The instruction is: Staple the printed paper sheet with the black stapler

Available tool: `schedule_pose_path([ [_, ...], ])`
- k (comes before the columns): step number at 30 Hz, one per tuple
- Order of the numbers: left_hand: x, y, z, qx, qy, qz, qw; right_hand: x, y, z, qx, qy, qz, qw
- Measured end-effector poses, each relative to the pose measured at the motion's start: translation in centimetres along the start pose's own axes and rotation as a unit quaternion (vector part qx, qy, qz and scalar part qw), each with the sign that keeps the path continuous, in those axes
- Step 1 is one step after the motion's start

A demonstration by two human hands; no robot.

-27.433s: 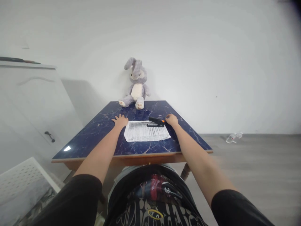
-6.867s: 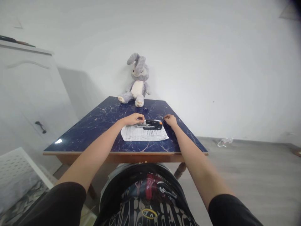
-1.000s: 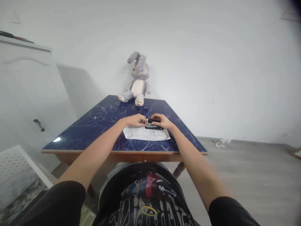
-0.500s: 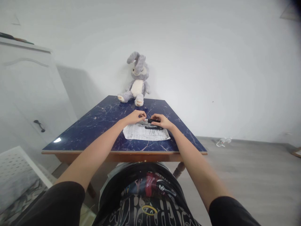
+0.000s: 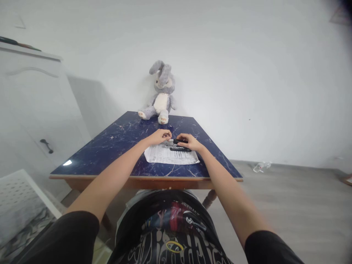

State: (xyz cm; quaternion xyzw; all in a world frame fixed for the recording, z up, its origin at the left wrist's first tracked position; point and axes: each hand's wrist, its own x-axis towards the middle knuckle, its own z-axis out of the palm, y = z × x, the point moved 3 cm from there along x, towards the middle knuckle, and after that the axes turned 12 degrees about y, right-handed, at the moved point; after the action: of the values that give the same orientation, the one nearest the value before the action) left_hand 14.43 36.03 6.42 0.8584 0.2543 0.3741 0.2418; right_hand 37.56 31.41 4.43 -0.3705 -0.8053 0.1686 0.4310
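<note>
White cabinet with a dark handle at the far left, against a pale wall. Below it, at the lower left, part of a white crate with small holes stands beyond the front left corner of a wooden counter, whose glossy top is dark blue with white marble veining. A person wearing short black sleeves reaches both arms over the front edge. Their left hand is bent, fingertips drawn together just beside the stapler's left end; whether something is pinched there cannot be told. Behind it, at the middle of the far edge, a grey plush rabbit sits upright, one ear flopped forward. Between the rabbit and the front edge, slightly right of centre, lies a printed sheet of paper, its dense text too small to read. Pale ornate lettering and smaller white words cover the black shirt below; they cannot be made out. On the sheet's far right part rests a black stapler, its upper arm gripped between the thumb and fingers of the right hand. Past the counter's right edge, crumpled clear plastic lies on the grey floor.
</note>
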Motion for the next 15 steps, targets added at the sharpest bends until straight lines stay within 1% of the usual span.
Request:
schedule_pose_path([
  [3,0.0,-0.1,0.1,0.000,0.001,-0.003,1.000,0.0,0.1,0.0,0.000,-0.001,0.001,1.000],
  [6,0.0,-0.6,0.3,-0.044,-0.010,-0.034,0.998,0.0,0.2,0.0,-0.004,0.000,-0.002,1.000],
  [9,0.2,-1.2,0.3,-0.089,0.000,-0.061,0.994,0.0,0.2,0.0,-0.006,-0.003,-0.007,1.000],
  [12,0.4,-1.5,0.2,-0.099,0.008,-0.055,0.994,0.0,0.0,0.0,-0.004,-0.006,-0.011,1.000],
  [15,0.4,-1.5,0.1,-0.082,-0.008,-0.038,0.996,0.0,-0.1,0.0,-0.004,-0.006,-0.006,1.000],
])
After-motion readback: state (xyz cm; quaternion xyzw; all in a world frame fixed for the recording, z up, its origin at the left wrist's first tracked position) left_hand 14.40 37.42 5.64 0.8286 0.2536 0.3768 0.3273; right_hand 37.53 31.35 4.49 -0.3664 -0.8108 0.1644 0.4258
